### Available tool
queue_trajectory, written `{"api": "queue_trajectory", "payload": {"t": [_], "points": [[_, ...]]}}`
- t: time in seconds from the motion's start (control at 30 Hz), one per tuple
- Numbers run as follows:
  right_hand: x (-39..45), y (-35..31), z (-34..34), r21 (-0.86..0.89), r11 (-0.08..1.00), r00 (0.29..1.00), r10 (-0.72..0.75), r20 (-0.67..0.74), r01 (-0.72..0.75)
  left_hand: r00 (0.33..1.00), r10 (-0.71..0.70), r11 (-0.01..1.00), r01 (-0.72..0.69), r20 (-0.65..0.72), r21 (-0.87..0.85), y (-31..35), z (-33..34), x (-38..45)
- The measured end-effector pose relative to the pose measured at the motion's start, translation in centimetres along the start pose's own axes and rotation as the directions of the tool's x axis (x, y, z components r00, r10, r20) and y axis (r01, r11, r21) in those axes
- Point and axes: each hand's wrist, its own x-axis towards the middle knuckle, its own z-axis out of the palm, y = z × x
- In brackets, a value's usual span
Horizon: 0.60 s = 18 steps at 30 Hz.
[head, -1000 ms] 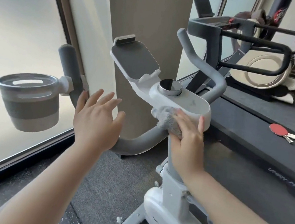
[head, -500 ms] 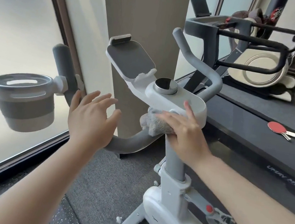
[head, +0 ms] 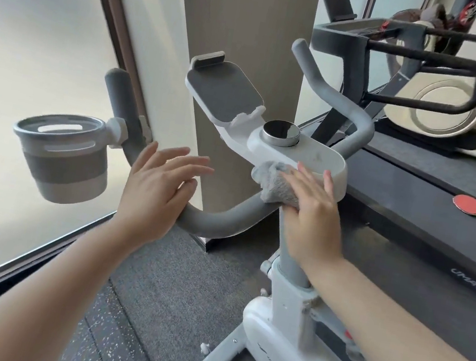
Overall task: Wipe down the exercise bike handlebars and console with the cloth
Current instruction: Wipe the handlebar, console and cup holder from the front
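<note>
Since half a second back the right hand [head: 311, 211] has slid the cloth [head: 277, 183] a bit up and right, so it's now bunched against the near edge of the white console [head: 322, 159] instead of hanging under it. Fingers lie mostly straight, pressing the grey wad flat where the stem meets the console; no real fist around it.

Left hand [head: 155, 188] has barely shifted. It's spread and relaxed, holding nothing, just in front of the grey handlebar [head: 216, 224] curve; can't tell if the palm is actually touching.

My guess on handling: that cloth looks soft, fluffy and light, so it'll mould around the tube fine but can slip out from under a flat palm. I'd wrap the fingers round it for the bars. Handlebar foam looks grippy; the console plastic looks smooth, and the shiny knob [head: 281, 132] probably turns, so go easy there.

Further back are the tilted phone tray [head: 222, 94], the cup holder [head: 61, 157] clipped on the left bar, and a ping-pong paddle [head: 469, 204] on the treadmill [head: 414, 210].
</note>
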Motion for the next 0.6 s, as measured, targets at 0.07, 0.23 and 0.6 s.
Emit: {"api": "queue_trajectory", "payload": {"t": [0.07,0.23,0.6], "points": [[-2.6,-3.7,2.8,0.051,0.998,0.996,0.047,-0.075,-0.043,0.998,-0.035,0.999,0.035,-0.043,-0.003,0.3,0.3,-0.1],[-2.8,-2.0,2.1,0.013,0.894,0.891,-0.448,0.071,0.448,0.998,-0.041,0.999,0.041,-0.046,0.001,0.1,0.4,-0.1],[-2.0,-7.9,2.9,0.853,-0.107,0.432,0.826,0.362,-0.51,0.996,-0.074,0.997,0.073,-0.058,-0.016,0.4,0.5,0.0]]}}
